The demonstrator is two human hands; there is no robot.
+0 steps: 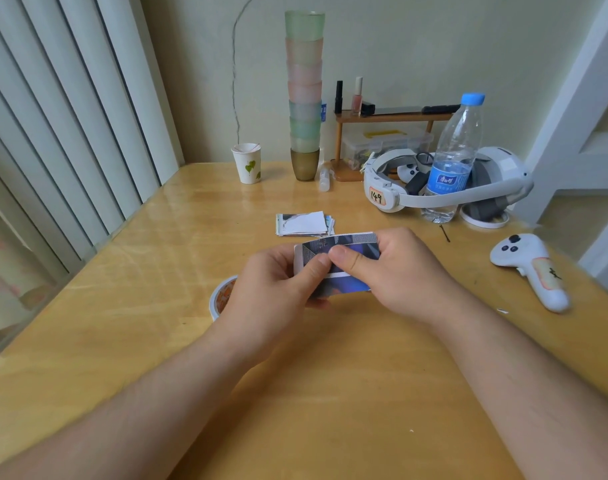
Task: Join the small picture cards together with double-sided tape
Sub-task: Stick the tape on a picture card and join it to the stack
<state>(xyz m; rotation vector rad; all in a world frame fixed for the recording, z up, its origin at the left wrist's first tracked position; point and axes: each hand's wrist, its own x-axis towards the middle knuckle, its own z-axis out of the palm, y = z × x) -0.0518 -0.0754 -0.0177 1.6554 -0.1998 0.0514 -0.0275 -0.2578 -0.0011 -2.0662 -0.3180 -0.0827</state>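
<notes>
Blue-dark cards (337,268), long axis running left-right, we're pinching w/ both thumbs on top: left hand (278,289) near-left, right hand (392,271) right; spare pile (304,224) lying just beyond.

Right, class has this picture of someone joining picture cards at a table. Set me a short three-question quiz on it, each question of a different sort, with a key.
1. True or false: both the left hand and the right hand hold the dark picture cards.
2. Which thing stands inside the loop of the white headset? A) paper cup B) water bottle C) stack of cups
3. Fill in: the spare pile of cards lies on the table just ____ the hands.

Key:
1. True; thumbs pinch the cards from both sides.
2. B, the water bottle.
3. Beyond.
</notes>
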